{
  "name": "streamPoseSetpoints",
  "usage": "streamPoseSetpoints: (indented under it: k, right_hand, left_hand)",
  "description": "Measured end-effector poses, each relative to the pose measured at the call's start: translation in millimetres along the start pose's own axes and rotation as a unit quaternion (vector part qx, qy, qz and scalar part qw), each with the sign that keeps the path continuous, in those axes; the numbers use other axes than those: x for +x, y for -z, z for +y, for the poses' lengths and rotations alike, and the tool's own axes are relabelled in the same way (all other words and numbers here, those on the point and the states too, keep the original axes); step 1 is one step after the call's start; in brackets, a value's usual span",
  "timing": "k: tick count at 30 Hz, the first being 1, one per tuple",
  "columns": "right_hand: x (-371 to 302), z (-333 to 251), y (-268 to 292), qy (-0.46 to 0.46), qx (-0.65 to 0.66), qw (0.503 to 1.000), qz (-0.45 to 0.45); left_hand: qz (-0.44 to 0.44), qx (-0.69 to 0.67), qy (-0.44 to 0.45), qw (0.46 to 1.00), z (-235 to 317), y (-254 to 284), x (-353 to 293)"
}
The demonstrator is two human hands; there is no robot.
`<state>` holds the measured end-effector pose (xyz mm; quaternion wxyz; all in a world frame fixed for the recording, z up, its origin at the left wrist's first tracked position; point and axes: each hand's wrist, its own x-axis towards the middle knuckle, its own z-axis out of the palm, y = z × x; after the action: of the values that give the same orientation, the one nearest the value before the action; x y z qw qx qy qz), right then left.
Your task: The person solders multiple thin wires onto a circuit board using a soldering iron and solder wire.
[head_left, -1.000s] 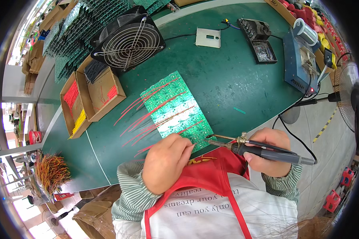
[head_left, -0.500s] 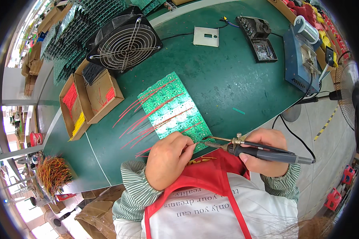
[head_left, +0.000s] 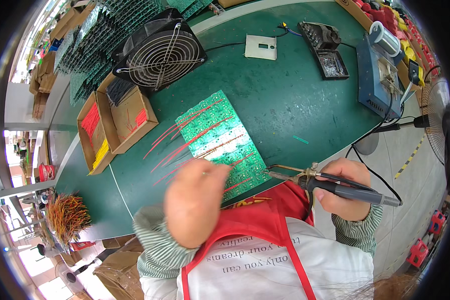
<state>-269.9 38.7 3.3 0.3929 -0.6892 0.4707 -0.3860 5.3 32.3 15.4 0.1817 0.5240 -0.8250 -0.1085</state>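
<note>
A green circuit board panel (head_left: 235, 131) lies on the table with several red wires (head_left: 164, 141) attached in rows, their free ends trailing off its left side. My right hand (head_left: 344, 190) is wrapped around a soldering iron (head_left: 345, 191) fitted with a thin brass solder-feed tube (head_left: 290, 169). The iron's tip is by the board's lower right edge; whether it touches cannot be made out. My left hand (head_left: 194, 202), smeared by motion, is over the panel's lower left edge and hides some wire ends. Its fingers are too blurred to read.
A cardboard box (head_left: 144, 131) at left holds red, yellow and black wires. Behind it stands a black fan (head_left: 166, 56), beside stacked boards (head_left: 92, 47). A blue soldering station (head_left: 374, 75) with a solder spool (head_left: 384, 39), a black iron stand (head_left: 321, 40) and a white plate (head_left: 260, 47) stand farther back.
My left hand has moved left and away from the iron's tip. My right hand has drawn the soldering iron slightly to the right. Another red wire now shows on the lower part of the board.
</note>
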Motion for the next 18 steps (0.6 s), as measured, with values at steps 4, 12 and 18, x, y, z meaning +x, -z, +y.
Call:
streamPoseSetpoints:
  k: [4, 12, 18]
  right_hand:
    - [0, 0, 3, -0.003, -0.001, 1.0, 0.003]
    - [0, 6, 2, -0.008, 0.005, 1.0, 0.004]
    - [0, 12, -1, -0.015, 0.014, 1.0, 0.001]
  left_hand:
    - [-0.041, -0.139, -0.014, 0.989, 7, -30, 9]
    - [-0.056, -0.184, 0.025, 0.981, 7, -44, 13]
    - [-0.059, -0.191, 0.034, 0.979, 6, -48, 13]
